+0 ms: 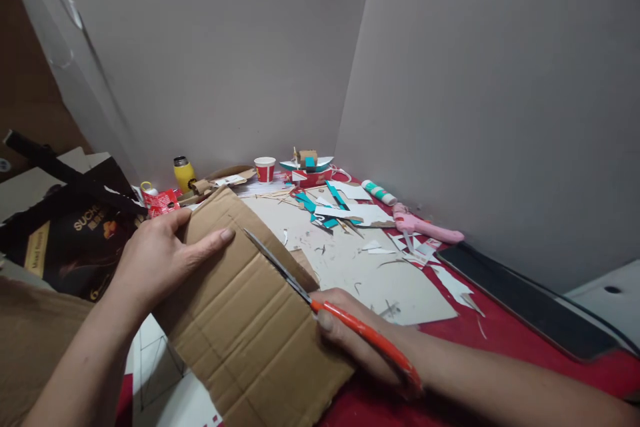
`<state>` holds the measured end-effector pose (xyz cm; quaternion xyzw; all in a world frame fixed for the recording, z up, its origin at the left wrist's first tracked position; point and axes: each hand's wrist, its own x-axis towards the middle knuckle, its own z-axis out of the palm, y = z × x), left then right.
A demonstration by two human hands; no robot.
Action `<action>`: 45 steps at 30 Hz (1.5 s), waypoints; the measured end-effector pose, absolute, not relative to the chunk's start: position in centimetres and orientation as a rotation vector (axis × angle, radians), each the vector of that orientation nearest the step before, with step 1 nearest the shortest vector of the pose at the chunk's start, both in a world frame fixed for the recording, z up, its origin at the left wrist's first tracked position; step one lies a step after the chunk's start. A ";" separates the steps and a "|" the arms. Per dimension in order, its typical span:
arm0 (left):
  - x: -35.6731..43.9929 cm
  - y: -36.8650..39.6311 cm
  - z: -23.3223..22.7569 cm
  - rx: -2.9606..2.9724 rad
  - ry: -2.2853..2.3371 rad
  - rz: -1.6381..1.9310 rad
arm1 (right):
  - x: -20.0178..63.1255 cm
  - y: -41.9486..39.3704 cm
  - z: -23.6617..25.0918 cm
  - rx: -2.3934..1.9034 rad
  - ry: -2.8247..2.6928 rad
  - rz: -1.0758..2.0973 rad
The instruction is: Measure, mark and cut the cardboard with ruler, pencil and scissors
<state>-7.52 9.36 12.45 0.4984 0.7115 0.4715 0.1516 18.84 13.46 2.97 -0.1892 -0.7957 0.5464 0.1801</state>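
Observation:
A brown piece of corrugated cardboard (250, 320), tilted and creased across, fills the lower middle of the head view. My left hand (165, 250) grips its upper left edge, the thumb lying on the face and the other fingers hidden behind. Orange-handled scissors (367, 332) are held in my right hand (357, 330). Their blade lies along the cardboard's upper right part, pointing up and left toward my left thumb. A strip of cardboard stands beyond the blade. Part of the scissor handles is hidden by my fingers.
A pale board (425, 300) with paper scraps (345, 213) lies on the red table (480, 373). Behind stand a yellow bottle (185, 174) and a paper cup (265, 170). A pink glue gun (430, 225) and a dark flat slab (525, 300) are right; a black bag (75, 240) is left.

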 end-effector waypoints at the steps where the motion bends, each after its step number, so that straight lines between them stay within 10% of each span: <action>1: -7.5 9.3 12.4 1.443 2.049 1.324 | 18.9 13.4 2.9 -0.533 -2.250 1.550; 45: -7.6 8.6 12.0 1.884 2.352 0.946 | 18.6 12.2 2.2 -0.706 -2.155 1.633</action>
